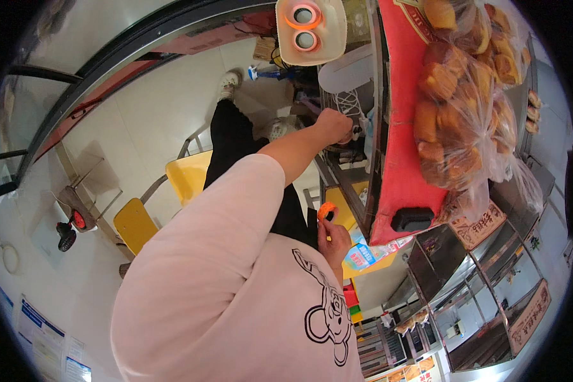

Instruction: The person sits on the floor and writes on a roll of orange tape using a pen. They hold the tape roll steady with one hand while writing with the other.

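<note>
Just left of the red counter [398,127], the left hand's [333,127] fingertips are hidden among dark clutter [352,155], so what they touch cannot be told. By the counter's lower end, the right hand [336,243] covers part of an orange tape roll [327,209]; the shirt [254,312] hides the right forearm. The top edge cuts off the counter, the cream basket [312,58] left of it and the bread bags [452,121] on it.

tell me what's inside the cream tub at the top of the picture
The cream tub holds two orange-edged rolls, side by side. Anything directly beneath them is covered, and the tub's far end is cut off.
</note>
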### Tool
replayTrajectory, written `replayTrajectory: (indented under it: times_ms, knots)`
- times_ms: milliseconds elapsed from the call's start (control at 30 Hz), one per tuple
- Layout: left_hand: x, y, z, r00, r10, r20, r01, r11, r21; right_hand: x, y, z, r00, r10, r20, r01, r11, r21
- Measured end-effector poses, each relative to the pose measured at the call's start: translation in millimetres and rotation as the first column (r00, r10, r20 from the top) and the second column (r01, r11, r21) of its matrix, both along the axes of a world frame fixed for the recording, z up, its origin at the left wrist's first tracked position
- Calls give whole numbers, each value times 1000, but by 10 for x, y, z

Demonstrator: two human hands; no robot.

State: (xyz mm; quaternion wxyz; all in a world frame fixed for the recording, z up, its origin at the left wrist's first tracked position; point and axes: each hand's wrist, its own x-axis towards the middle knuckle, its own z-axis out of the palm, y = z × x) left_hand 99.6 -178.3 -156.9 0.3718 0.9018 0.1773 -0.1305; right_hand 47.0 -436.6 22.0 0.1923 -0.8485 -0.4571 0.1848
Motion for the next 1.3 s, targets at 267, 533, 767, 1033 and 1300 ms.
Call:
replayTrajectory:
  times_ms: [267,533,767,1033,1300]
  knots:
    - [119,-110,-160,984,168,51,-172,981,91,107,130,27,999,4,34,-3,1000,-8]
    - [-579,105,265,960,196,202,-182,980,-85,-28,794,179,997,83,3,-83,986,145]
    - [-2251,702,597,953,289,90,-280,955,-100,127,2339,320,906,350,238,-408,870,275]
    - [-2155,1782,1303,742,352,570,-483,871,90,113,3023,449,914,251,320,-338,907,252]
    - [-820,2349,1377,850,-336,405,38,807,589,-21,2790,537,950,-22,313,-34,984,173]
